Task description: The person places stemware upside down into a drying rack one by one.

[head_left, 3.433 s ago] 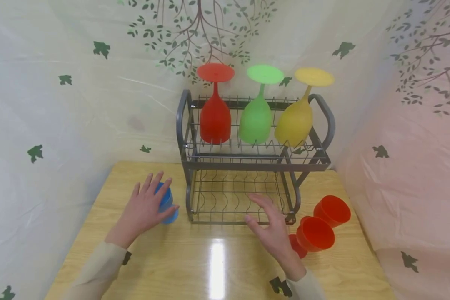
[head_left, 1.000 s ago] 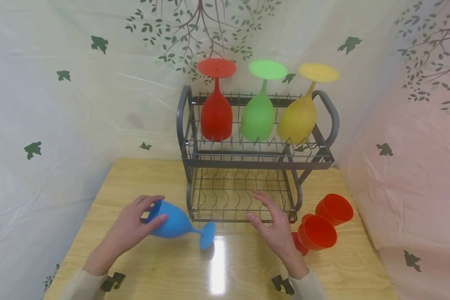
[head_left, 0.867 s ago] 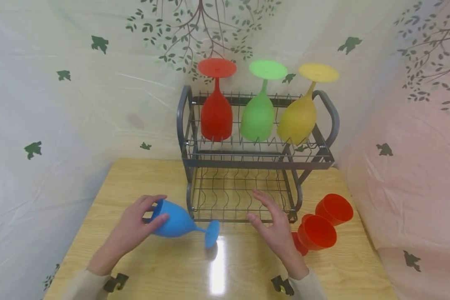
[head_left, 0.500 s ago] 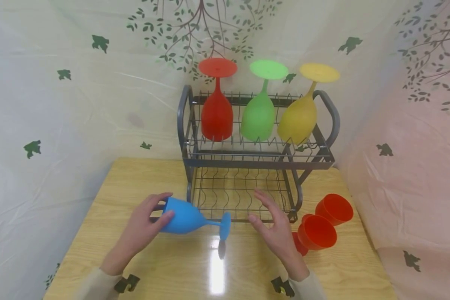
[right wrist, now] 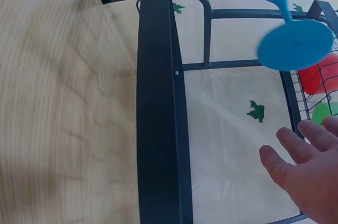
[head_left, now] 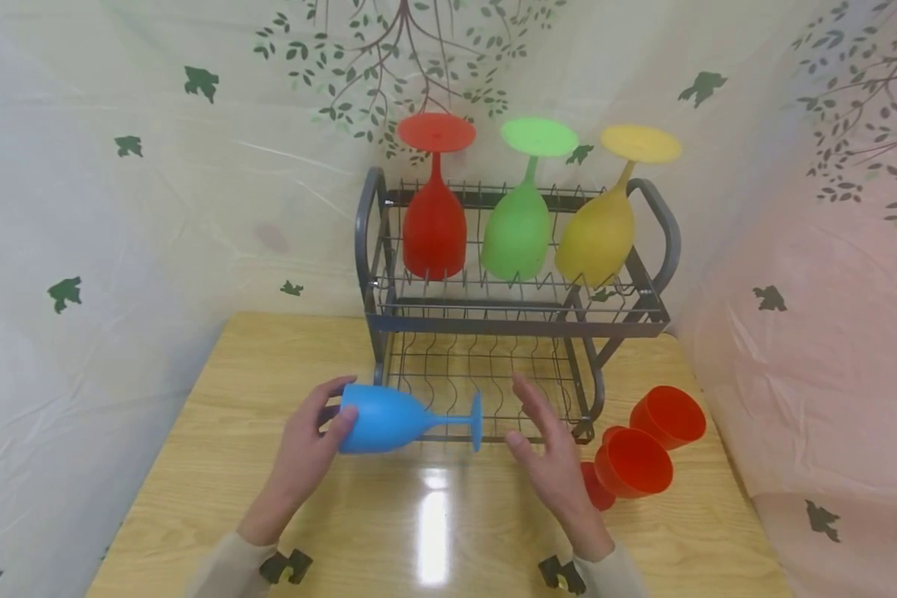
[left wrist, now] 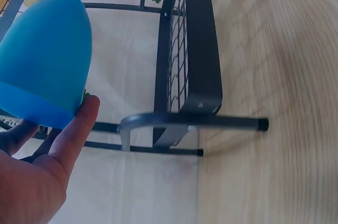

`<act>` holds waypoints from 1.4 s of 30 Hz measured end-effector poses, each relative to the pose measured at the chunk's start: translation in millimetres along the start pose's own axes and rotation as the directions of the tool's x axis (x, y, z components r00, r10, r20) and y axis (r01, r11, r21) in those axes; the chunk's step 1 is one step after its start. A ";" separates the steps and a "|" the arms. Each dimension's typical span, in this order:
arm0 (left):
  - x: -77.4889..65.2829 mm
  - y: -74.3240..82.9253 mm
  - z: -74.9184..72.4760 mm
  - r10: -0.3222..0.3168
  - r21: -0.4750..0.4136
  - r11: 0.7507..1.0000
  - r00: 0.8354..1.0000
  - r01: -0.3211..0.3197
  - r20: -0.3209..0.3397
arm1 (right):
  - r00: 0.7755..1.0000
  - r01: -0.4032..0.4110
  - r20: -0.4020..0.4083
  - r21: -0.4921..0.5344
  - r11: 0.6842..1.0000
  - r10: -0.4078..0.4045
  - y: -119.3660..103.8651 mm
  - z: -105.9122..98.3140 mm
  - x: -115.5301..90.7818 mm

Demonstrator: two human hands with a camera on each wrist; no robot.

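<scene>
Lying sideways in the air, a blue plastic goblet has its bowl toward the left and its foot toward the right. My left hand grips it by the rim, thumb on the near side and fingers behind. In the left wrist view the goblet fills the upper left above the fingertips. My right hand is held out with fingers extended, a small gap from the goblet's foot. The right wrist view shows that hand holding nothing, with the blue foot above it.
Behind the hands stands a two-tier dish rack. Its upper tier bears upside-down goblets: red, green and a leaning yellow one. Red goblets lie tipped on the wooden table at right.
My left hand reached the blue goblet at the left, picked it up, and has brought it right and upward, turning it level. The right hand has barely moved.
</scene>
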State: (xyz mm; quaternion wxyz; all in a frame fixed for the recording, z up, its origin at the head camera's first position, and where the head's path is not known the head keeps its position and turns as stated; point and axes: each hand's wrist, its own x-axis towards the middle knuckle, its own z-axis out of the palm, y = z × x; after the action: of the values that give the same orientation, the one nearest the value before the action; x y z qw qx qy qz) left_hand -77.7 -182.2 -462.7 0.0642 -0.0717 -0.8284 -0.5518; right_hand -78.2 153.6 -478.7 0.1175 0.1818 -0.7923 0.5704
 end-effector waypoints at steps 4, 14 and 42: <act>1.0 1.1 8.0 -0.005 -0.054 0.999 1.000 0.005 -0.013 | 1.000 0.017 -0.013 0.094 0.995 -0.016 4.3 2.8 -1.1; 6.0 10.5 28.3 -0.043 -0.166 0.985 0.998 0.036 -0.040 | 0.997 -0.026 -0.058 0.301 0.953 0.046 8.7 12.4 -3.6; 14.4 25.6 69.7 -0.089 -0.265 0.961 0.995 0.073 -0.047 | 0.988 -0.144 -0.003 0.313 0.939 0.153 -1.9 37.6 -9.7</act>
State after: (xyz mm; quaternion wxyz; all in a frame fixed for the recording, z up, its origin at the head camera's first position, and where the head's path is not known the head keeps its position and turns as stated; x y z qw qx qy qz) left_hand -88.8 -107.4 -463.5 0.0559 -0.0294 -0.7479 -0.6608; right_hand -67.8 119.0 -493.0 0.0548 0.1299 -0.7019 0.6982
